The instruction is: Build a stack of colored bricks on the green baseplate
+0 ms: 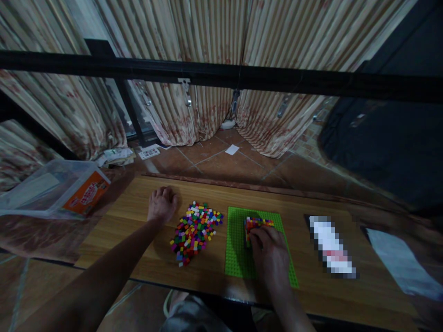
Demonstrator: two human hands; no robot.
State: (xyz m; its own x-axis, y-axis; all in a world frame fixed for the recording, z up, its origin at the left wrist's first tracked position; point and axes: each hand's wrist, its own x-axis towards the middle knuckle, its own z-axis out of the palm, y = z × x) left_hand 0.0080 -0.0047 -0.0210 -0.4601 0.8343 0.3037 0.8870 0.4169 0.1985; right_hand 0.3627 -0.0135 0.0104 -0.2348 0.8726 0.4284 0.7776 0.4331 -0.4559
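Observation:
A bright green studded baseplate lies on the wooden table. On its upper middle stands a low build of small coloured bricks, with rows along its back and left side. My right hand is over this build and covers part of it, fingers bent together at the bricks. Whatever sits between those fingertips is hidden. To the left of the baseplate spreads a loose heap of tiny multicoloured bricks. My left hand rests on the table beyond the heap's left side, fingers curled in, with no object showing in it.
The wooden table spans the front. On its right lie a blurred-out oblong object and a pale sheet. A clear plastic bin with an orange label stands at left. A dark rail crosses before curtains.

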